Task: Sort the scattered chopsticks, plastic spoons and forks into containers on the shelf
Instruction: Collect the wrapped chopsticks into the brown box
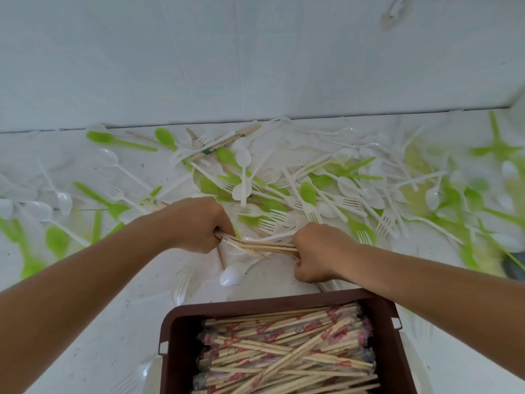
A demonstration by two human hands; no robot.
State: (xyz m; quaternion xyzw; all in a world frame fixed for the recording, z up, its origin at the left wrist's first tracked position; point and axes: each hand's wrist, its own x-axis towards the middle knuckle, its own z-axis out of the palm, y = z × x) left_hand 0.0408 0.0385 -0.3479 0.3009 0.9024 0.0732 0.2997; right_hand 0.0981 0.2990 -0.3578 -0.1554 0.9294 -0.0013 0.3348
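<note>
My left hand (pixel 196 226) and my right hand (pixel 318 251) both grip one bundle of wooden chopsticks (pixel 264 247), which lies nearly level between them just above the white shelf top (pixel 113 322). Right below, a brown bin (pixel 284 305) is filled with several wrapped chopsticks (pixel 284 351). Behind my hands spreads a pile of white plastic forks (pixel 309 209), white spoons (pixel 244 160) and green spoons (pixel 308 193). More chopsticks (pixel 224 142) lie near the back wall. A white spoon (pixel 233 275) rests under the bundle.
A white wall (pixel 255 58) closes the back of the shelf. Green and white cutlery (pixel 59 211) lies scattered to the far left and to the far right (pixel 460 194). White container edges (pixel 150 373) show on both sides of the brown bin.
</note>
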